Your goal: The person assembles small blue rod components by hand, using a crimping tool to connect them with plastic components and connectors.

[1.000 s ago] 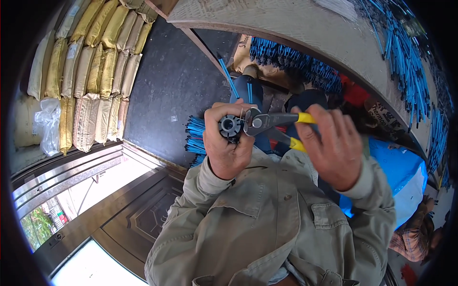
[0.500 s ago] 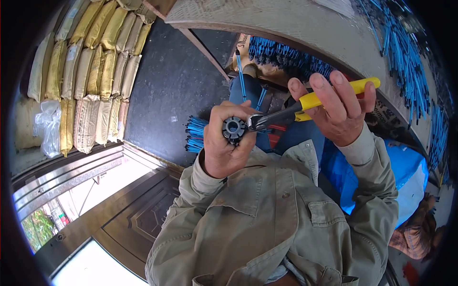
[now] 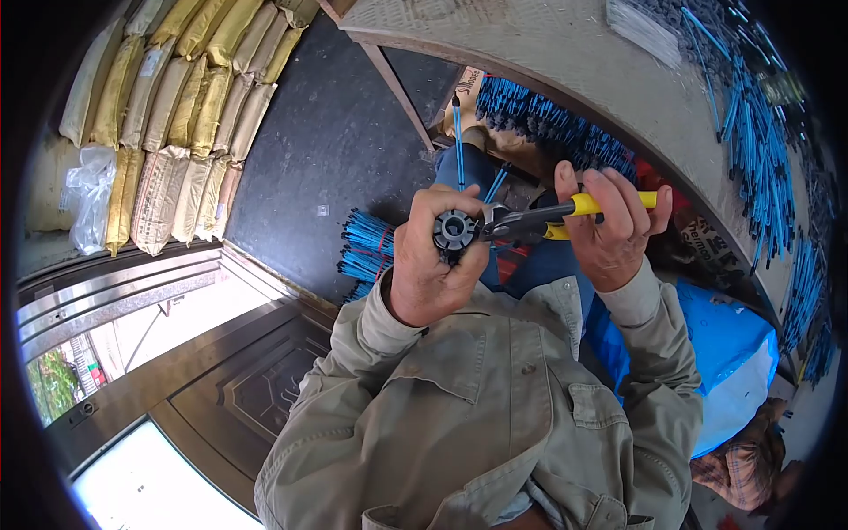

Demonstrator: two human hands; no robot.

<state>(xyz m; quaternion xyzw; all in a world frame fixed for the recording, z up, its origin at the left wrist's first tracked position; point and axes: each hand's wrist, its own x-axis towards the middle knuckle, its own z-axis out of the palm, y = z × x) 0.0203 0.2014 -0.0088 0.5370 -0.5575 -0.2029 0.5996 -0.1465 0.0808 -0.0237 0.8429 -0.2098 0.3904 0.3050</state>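
My left hand point(image 3: 422, 269) is closed around a black round part point(image 3: 454, 230) with a notched rim and a hole in its middle, its face turned up. In my right hand point(image 3: 611, 237) are diagonal cutters point(image 3: 541, 215) with yellow handles, the fingers wrapped over the grips. The jaws sit against the right side of the notched rim; whether they bite on anything is too small to tell. Beyond my left hand a thin blue rod point(image 3: 459, 146) with a black tip sticks up, and another blue rod point(image 3: 497, 183) slants beside it. Their lower ends are hidden by the hand.
Bundled blue rods point(image 3: 365, 247) lie on the dark floor at left. More blue rods point(image 3: 530, 110) fill a cardboard box under the bench point(image 3: 530, 35); others lie on top. Stacked sacks point(image 3: 168, 106) stand far left, blue sheeting point(image 3: 724, 331) at right, and another person's plaid sleeve point(image 3: 740, 459) lower right.
My right hand has moved left and slightly down with the cutters, and its fingers have closed more around the handles. My left hand still grips the black part. The whole view has shifted a little.
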